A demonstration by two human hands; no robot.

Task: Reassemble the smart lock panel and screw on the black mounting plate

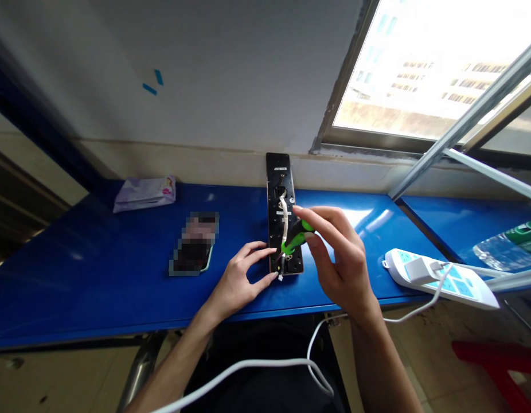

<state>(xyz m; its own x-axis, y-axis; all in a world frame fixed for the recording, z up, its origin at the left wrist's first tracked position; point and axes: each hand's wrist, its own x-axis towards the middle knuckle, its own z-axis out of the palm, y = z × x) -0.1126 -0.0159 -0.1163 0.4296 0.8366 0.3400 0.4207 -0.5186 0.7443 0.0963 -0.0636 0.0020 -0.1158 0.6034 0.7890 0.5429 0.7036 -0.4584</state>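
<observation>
A long black panel lies on the blue table, its screw-dotted face up. A white wrapped cable runs along its middle and ends in a small white connector near the close end. My right hand grips a green and black screwdriver in a pinch, with the tool slanting down to the panel's near part. Whether its tip sits on a screw is too small to tell. My left hand rests at the panel's left edge, fingers stretched and apart, the thumb by the near corner.
A phone, partly blurred out, and a tissue pack lie to the left. On the right are a white power strip with a plugged-in charger, metal bars, and a bottle. A white cable crosses my lap.
</observation>
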